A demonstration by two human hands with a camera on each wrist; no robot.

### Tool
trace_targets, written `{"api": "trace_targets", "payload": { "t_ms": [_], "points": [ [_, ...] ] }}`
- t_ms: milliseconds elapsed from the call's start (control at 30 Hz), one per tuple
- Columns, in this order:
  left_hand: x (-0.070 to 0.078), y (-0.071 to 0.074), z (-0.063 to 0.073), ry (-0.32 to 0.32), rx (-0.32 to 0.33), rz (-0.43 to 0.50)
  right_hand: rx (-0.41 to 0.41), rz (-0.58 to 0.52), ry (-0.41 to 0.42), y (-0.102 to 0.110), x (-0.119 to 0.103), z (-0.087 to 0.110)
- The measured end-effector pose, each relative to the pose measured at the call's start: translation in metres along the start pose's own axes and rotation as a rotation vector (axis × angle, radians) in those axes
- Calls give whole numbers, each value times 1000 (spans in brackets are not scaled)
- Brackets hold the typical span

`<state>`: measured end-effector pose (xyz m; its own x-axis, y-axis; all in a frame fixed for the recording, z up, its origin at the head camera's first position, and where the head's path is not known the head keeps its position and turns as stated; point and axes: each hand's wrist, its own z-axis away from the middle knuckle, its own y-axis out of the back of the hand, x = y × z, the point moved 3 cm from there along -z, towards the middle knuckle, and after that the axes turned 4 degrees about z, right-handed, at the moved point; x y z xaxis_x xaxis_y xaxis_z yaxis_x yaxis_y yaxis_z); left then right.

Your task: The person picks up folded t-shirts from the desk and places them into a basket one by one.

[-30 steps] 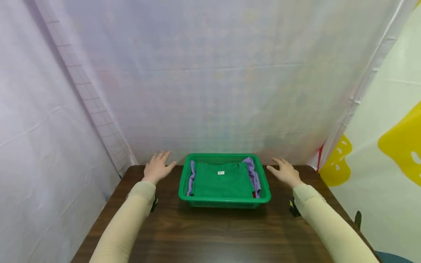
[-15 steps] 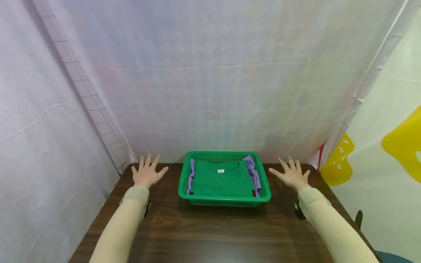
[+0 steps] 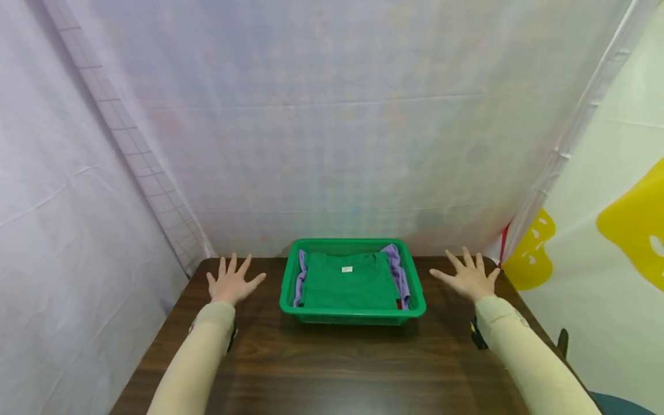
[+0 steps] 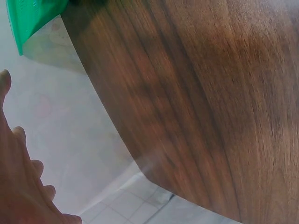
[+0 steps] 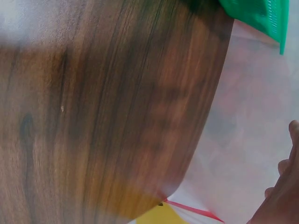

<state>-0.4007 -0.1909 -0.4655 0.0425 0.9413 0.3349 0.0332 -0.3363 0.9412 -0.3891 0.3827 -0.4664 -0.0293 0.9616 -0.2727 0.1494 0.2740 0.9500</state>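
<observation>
A green plastic basket (image 3: pixel 353 314) stands near the far edge of the table in the head view. Inside it lies a folded green shirt (image 3: pixel 350 288) with a small white label at the neckline. Purple cloth (image 3: pixel 396 271) shows along both sides of the shirt. To the left of the basket, my left hand (image 3: pixel 230 283) is held over the table with its fingers spread, apart from the basket. My right hand (image 3: pixel 469 278) is spread the same way on the basket's right. Both hands hold nothing. The wrist views show each hand only at the frame edge.
The dark wooden table (image 3: pixel 342 369) has rounded far corners. A pale curtain (image 3: pixel 321 144) hangs right behind its far edge, and white sheeting (image 3: pixel 67 230) closes off the left side. A yellow-patterned white sheet (image 3: pixel 581 242) hangs on the right.
Both hands have turned and spread their fingers wider. The left hand has shifted left and the right hand has shifted right, each farther from the basket. The basket and clothes have stayed put.
</observation>
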Motion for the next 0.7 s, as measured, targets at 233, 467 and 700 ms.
{"api": "trace_targets", "payload": {
  "t_ms": [233, 467, 700],
  "points": [
    [0, -2, 1, -6, 2, 34, -4, 17, -13, -5, 7, -7],
    [-6, -10, -2, 2, -6, 43, -26, 8, -7, -11, 3, -13],
    [-7, -11, -6, 11, -8, 46, -41, -7, -4, -12, -2, -15]
  ]
}}
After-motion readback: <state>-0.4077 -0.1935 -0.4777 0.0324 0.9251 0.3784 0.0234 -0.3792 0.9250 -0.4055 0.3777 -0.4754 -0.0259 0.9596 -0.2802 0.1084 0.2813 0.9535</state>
